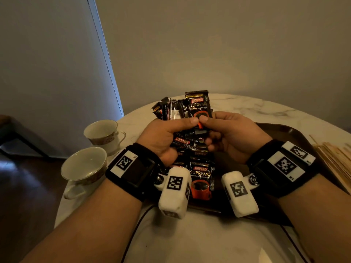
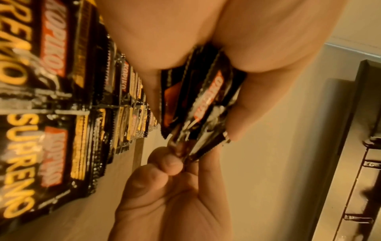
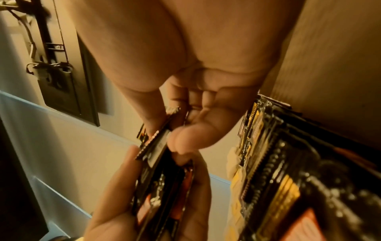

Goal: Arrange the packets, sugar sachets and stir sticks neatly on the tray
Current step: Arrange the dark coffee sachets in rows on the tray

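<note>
A fanned bundle of black coffee packets [image 1: 197,106] is held up over the dark brown tray [image 1: 284,132]. My left hand [image 1: 163,135] grips the bundle's lower part, fingers curled round it. My right hand [image 1: 229,133] pinches the front packet between thumb and forefinger, right beside the left thumb. In the left wrist view the bundle [image 2: 203,104] sits in my left hand [image 2: 247,91], with the right hand's fingertips [image 2: 171,164] on its end. In the right wrist view the right hand [image 3: 185,135] pinches a packet edge [image 3: 156,146]. More packets [image 1: 200,177] lie overlapped on the tray below.
Wooden stir sticks [image 1: 336,160] lie in a heap right of the tray. Two white teacups [image 1: 102,132] [image 1: 83,166] stand on the round marble table [image 1: 247,106] at the left. A dark cable [image 1: 135,226] runs along the near table edge.
</note>
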{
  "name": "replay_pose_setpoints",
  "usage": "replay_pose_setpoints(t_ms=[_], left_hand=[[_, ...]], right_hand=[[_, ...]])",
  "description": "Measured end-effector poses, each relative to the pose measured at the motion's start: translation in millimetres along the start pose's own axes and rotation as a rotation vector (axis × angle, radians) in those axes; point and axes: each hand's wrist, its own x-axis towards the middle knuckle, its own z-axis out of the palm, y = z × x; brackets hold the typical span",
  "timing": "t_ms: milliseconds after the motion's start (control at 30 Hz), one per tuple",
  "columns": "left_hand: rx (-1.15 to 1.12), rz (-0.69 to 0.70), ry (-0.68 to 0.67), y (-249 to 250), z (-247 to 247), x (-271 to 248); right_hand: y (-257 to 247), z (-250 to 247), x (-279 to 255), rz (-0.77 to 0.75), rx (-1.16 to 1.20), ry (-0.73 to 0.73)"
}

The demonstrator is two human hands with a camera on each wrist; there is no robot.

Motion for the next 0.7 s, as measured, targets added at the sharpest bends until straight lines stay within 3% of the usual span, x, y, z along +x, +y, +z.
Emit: replay_pose_setpoints(t_ms=[300, 567, 700], left_hand=[[0.076, 0.111, 0.155, -1.3, -3.7, 8.8], [0.16, 0.102, 0.005, -2.4, 0.8, 0.9], [0.178, 0.116, 0.028, -2.6, -2.6, 3.8]], right_hand=[[7.4, 3.4, 2.1, -0.044, -0.102, 0.091], [5.1, -0.6, 1.4, -0.117, -0.035, 0.13], [5.4, 0.5, -0.3, -0.089, 0.006, 0.148]])
